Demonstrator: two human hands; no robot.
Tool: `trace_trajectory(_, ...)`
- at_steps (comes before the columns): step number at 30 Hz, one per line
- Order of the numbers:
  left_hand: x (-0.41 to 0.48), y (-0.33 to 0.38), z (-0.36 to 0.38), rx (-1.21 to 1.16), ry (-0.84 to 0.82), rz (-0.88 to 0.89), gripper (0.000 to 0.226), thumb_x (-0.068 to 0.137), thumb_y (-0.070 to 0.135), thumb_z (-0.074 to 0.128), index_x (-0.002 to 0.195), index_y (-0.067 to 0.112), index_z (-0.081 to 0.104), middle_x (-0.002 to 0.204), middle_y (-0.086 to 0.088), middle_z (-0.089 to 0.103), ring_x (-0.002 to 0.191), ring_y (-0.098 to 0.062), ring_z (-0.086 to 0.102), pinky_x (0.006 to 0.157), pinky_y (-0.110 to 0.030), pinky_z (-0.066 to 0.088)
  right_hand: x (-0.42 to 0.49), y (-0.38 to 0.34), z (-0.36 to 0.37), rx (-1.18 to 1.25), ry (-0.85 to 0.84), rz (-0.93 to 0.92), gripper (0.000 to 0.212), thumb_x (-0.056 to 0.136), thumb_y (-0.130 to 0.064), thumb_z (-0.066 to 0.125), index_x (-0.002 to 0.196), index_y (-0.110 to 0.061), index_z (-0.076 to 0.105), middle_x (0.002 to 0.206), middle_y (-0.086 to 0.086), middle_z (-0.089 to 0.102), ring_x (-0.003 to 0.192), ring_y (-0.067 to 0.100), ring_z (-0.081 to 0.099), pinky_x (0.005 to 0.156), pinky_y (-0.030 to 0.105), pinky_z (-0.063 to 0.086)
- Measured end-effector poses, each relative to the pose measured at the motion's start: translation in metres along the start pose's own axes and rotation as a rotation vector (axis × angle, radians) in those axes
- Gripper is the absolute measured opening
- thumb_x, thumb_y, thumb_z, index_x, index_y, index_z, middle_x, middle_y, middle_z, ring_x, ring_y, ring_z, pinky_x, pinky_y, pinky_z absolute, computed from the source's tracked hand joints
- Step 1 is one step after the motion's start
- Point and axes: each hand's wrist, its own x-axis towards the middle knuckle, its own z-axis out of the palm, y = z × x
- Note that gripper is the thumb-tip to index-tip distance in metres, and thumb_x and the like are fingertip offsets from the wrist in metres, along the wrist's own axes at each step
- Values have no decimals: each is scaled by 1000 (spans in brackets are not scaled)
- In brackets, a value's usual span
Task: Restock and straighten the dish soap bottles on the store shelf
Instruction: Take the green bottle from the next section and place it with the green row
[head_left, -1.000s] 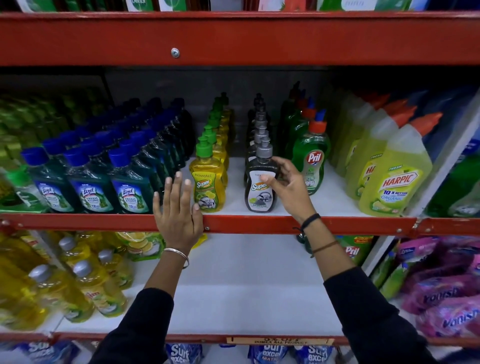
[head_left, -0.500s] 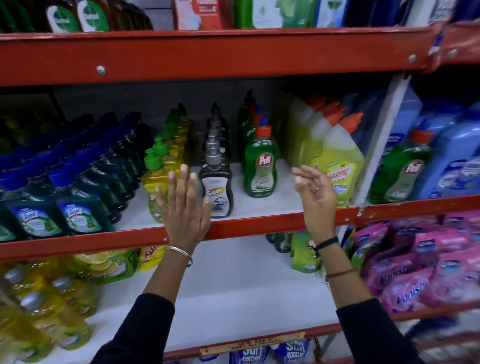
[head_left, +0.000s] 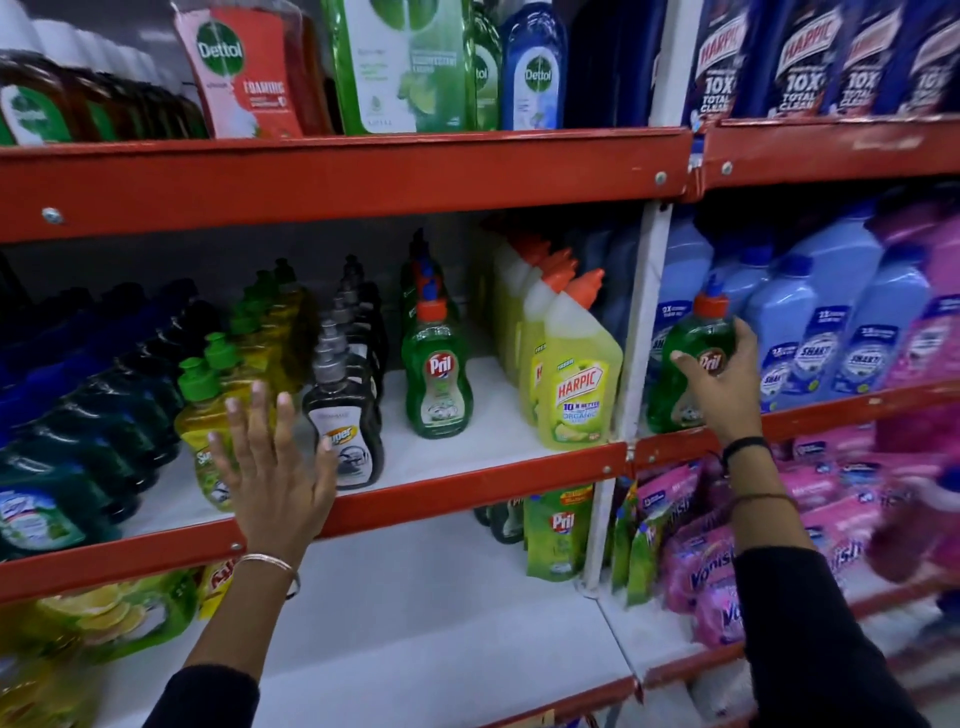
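two hands: your right hand (head_left: 727, 384) is gripping a green pril bottle (head_left: 685, 364) at right of frame; your left hand (head_left: 270, 462) is hovering spread, lower left.

Red metal shelving (head_left: 343, 171) fills the whole view, built of thick red front rails fixed with silver screws (head_left: 52, 214). 2 bays stand side by side, divided by a white upright post (head_left: 641, 322) that runs from the upper rail down past the lower boards. The shelf boards (head_left: 415, 613) are white, and the lower board in the left bay shows a wide bare stretch. The back panel (head_left: 208, 260) behind the middle level is dark grey and deep in shadow. Light falls from above and in front, brightening the rails and white boards. The right edge is blurred.
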Motion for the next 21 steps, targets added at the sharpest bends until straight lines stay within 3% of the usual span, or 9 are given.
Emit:
trace_trajectory(3,0,0,1,5,6,1,63,99,37,38,153,10,19,160,-15,18,152,-26,1,121,-48,-2,9,-1,-10,-44,-94,23,79,78,-24,74,142,-13,27,143,14,41,129,29,41,110,41,33)
trace_trajectory(7,-1,-1,2,8,18,4,64,100,39,37,153,11,18,160,-15,17,152,-25,0,122,-47,-2,14,-2,-16,-96,-110,22,76,69,-26,81,131,-11,41,131,14,50,117,28,50,99,39,42)
trace_trajectory(11,-1,-1,2,-1,30,3,63,100,39,38,153,11,19,159,-15,19,152,-25,1,122,-47,-1,9,-10,-18,-165,-39,1,71,62,-26,85,119,-8,48,121,18,56,110,32,54,91,39,46)
trace_trajectory(15,0,-1,2,-1,31,9,62,100,38,37,152,10,20,159,-15,18,152,-24,1,122,-46,-1,-13,-19,-15,-144,79,-83,61,65,-22,83,115,-8,49,118,17,60,106,29,56,92,43,48)
trace_trajectory(18,-1,-2,2,-4,29,12,62,100,38,37,152,10,20,160,-15,18,152,-24,0,122,-46,-2,-27,-32,-10,-165,209,-161,61,66,-31,82,115,-11,52,118,15,62,107,30,58,87,36,45)
trace_trajectory(21,-1,-2,2,-4,38,14,62,100,38,37,152,9,20,159,-15,18,152,-25,1,122,-46,-1,-41,-55,-4,-157,270,-187,64,63,-41,81,114,-15,53,117,12,64,105,30,59,85,38,47)
